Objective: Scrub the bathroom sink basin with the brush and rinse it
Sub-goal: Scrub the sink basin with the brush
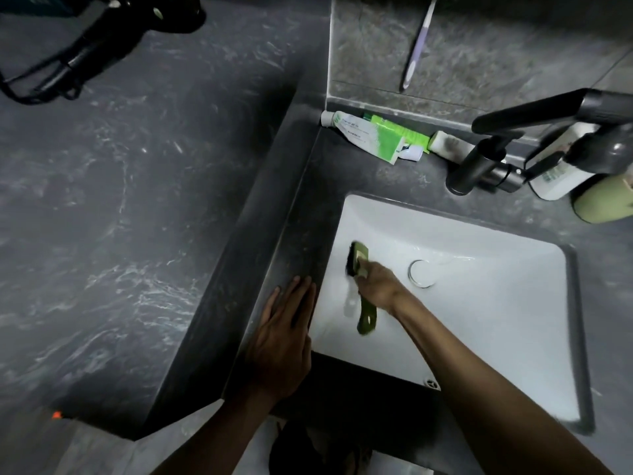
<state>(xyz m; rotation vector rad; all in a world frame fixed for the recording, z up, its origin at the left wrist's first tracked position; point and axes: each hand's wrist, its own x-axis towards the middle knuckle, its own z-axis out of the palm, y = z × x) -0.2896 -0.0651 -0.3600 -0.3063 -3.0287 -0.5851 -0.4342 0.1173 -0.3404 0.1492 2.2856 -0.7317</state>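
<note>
While my right hand (378, 286) curls round the middle of the brush (358, 260), its dark bristles sit against the sloping wall of the white basin (479, 320), just left of the drain (422, 273). My left hand (284, 337) lies flat with straight fingers on the counter (298, 234), further left of the drain, holding nothing and only bracing me.

I judge the brush to be light, with a stiff green plastic handle and bristles that give a little under pressure. Water glints near the drain, so the handle is probably slick. The best hold is where I have it, close behind the head, so that the push goes straight into the bristles. The tail with its hanging hole pokes out behind my palm, on the near side of the drain. The glazed basin looks hard and slippery, so the head may skid if I press at an angle.
</note>
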